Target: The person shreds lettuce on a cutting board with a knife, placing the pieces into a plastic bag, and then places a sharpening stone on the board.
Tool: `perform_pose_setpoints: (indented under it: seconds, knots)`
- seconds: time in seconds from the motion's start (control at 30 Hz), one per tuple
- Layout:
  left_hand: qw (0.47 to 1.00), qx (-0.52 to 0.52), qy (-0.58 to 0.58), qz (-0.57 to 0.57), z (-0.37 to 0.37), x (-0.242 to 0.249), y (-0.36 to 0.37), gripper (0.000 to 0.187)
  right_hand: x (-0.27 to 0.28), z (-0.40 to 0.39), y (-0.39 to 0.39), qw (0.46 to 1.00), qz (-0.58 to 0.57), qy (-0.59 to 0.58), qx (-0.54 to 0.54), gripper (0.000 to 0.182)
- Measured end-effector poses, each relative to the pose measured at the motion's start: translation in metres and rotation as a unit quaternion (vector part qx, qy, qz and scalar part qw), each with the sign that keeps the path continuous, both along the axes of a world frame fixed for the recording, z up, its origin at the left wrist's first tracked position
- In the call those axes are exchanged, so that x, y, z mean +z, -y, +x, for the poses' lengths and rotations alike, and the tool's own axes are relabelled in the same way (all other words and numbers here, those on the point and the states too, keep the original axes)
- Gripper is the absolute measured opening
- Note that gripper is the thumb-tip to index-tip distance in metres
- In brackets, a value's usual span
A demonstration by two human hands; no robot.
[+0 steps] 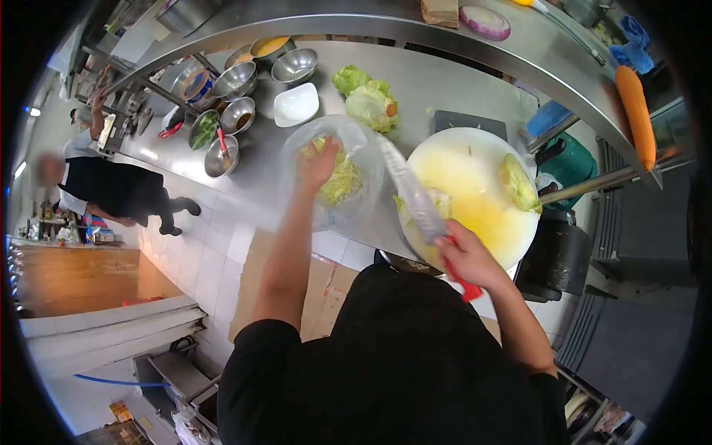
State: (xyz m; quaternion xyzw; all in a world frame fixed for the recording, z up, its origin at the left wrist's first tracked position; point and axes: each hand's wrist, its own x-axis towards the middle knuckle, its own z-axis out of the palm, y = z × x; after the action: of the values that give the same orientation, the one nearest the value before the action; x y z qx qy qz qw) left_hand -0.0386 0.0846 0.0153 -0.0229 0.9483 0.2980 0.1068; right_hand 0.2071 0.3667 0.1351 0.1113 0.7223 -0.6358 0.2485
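Observation:
My left hand reaches into a clear plastic bag. Its fingers are curled into pale green shredded lettuce inside. In my right hand is a large kitchen knife, gripped by its red handle, the blade slanting up and left toward the bag. Beneath the knife, at the left of a round white cutting board, lies a small piece of lettuce. A larger lettuce chunk rests at the board's right edge. Behind the bag sits a lettuce head.
Steel bowls and a white square dish stand at the back left of the steel counter. An overhead shelf holds a cut onion and a carrot. Another person stands at far left.

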Motion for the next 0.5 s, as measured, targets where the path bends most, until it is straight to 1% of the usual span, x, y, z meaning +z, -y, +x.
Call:
perform_pose_setpoints:
  seconds: [0.07,0.1,0.17,0.2,0.23,0.27,0.3,0.33,0.37,0.4,0.43,0.47,0.5]
  knots:
    - [0.998,-0.054,0.0,0.012,-0.017,-0.019,0.025,0.068,0.002,0.034,-0.032,0.998,0.017,0.01,-0.057,0.03]
    - [0.998,-0.059,0.002,0.016,-0.01,-0.011,0.019,0.068,0.0,0.051,-0.043,0.998,0.021,0.013,-0.062,0.03]
    - [0.989,-0.01,-0.137,0.056,0.02,0.022,0.005,0.056,-0.005,0.08,-0.062,0.987,0.018,0.016,-0.156,0.023]
    - [0.961,-0.008,-0.271,0.045,0.032,0.015,-0.011,0.051,-0.016,0.092,-0.067,0.984,0.074,0.031,-0.159,0.021]
    - [0.968,-0.035,-0.219,0.116,0.052,0.022,-0.031,0.053,-0.025,0.101,-0.071,0.977,0.128,0.048,-0.161,0.019]
    - [0.967,-0.06,-0.164,0.185,0.075,0.037,-0.051,0.056,-0.024,0.104,-0.069,0.97,0.193,0.066,-0.13,0.02]
    - [0.974,-0.113,-0.091,0.176,0.093,0.053,-0.071,0.059,-0.049,0.117,-0.074,0.957,0.267,0.038,-0.111,0.023]
    - [0.972,-0.165,-0.018,0.166,0.107,0.062,-0.087,0.063,-0.044,0.119,-0.069,0.958,0.253,0.04,-0.13,0.024]
    - [0.971,-0.171,-0.016,0.167,0.115,0.057,-0.099,0.063,-0.034,0.117,-0.062,0.959,0.239,0.04,-0.146,0.025]
    - [0.967,-0.21,-0.04,0.141,0.123,0.048,-0.107,0.07,-0.025,0.116,-0.056,0.962,0.204,0.05,-0.175,0.026]
    - [0.96,-0.249,-0.065,0.114,0.126,0.041,-0.114,0.078,-0.024,0.116,-0.054,0.961,0.204,0.051,-0.181,0.026]
    - [0.958,-0.256,-0.065,0.115,0.126,0.034,-0.12,0.078,-0.024,0.117,-0.053,0.955,0.241,0.01,-0.17,0.027]
    - [0.949,-0.273,-0.053,0.146,0.126,0.031,-0.127,0.081,-0.024,0.119,-0.052,0.947,0.278,-0.029,-0.158,0.027]
